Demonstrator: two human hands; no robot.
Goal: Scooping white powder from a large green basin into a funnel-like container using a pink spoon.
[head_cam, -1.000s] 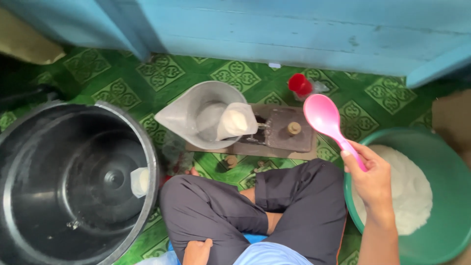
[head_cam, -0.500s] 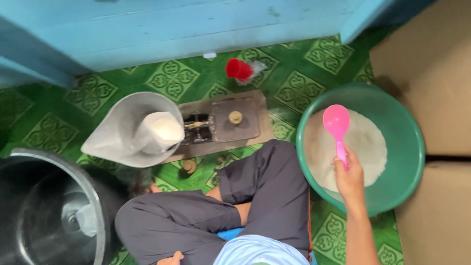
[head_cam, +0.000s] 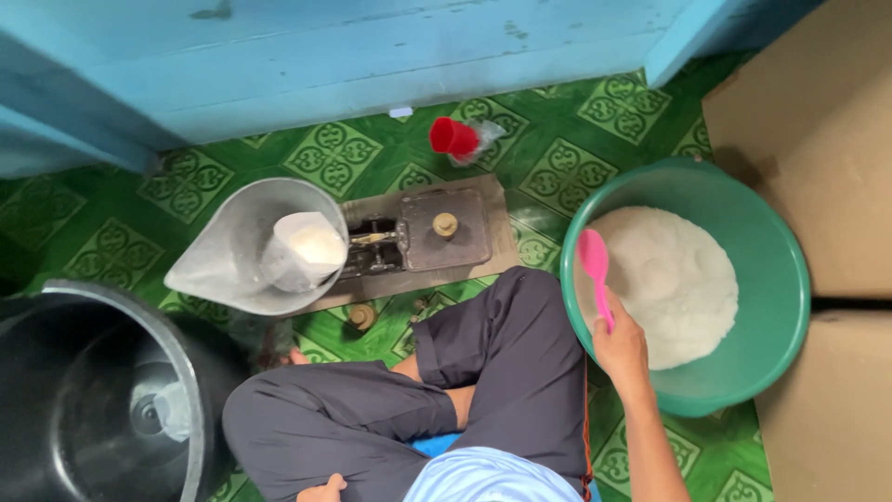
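1. Since a moment ago, the right hand (head_cam: 621, 351) has brought the pink spoon (head_cam: 595, 270) lower, to the green basin's (head_cam: 776, 242) near-left rim.
2. The spoon's long axis runs nearly straight away from the person, bowl end farthest, over the white powder (head_cam: 674, 279).
3. The right forearm reaches forward, fingers wrapped tight round the handle.
4. The left hand (head_cam: 323, 487) rests by the knee; its grip is unclear.

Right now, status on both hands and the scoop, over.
Right hand grips pink scoop, its bowl over the white powder in green basin. Left hand rests at knee, empty as far as visible. Nothing blocks the basin.
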